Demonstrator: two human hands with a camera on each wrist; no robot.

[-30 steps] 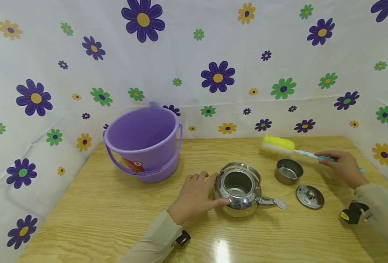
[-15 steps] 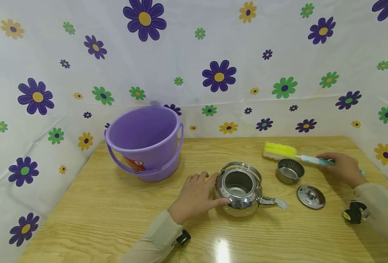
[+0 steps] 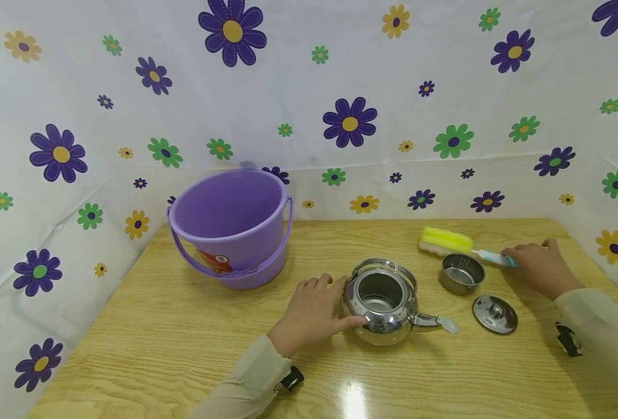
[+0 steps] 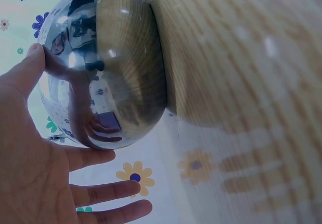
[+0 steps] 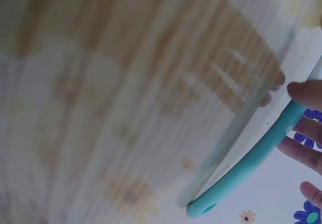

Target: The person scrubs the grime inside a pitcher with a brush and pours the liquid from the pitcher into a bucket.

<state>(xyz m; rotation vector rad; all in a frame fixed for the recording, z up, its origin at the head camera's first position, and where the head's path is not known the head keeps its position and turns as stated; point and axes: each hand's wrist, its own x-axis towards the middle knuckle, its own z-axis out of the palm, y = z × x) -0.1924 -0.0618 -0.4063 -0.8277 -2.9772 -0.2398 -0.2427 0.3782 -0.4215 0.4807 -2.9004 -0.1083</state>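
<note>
My outspread left hand (image 3: 311,317) likely steadies the round silver-metal kettle (image 3: 384,326); at two o'clock, my right hand (image 3: 540,267) pinches the teal-handled yellow-sponge brush (image 3: 458,243).

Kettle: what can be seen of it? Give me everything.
The kettle is round, with mirror-shiny, metal-looking walls full of reflections. Its handle leans back around the far side of the uncovered opening, whose interior also looks metallic. In the head view the spout points right, with a pale, flat piece at its end. It stands upright on the table; the left hand touches its side.
</note>
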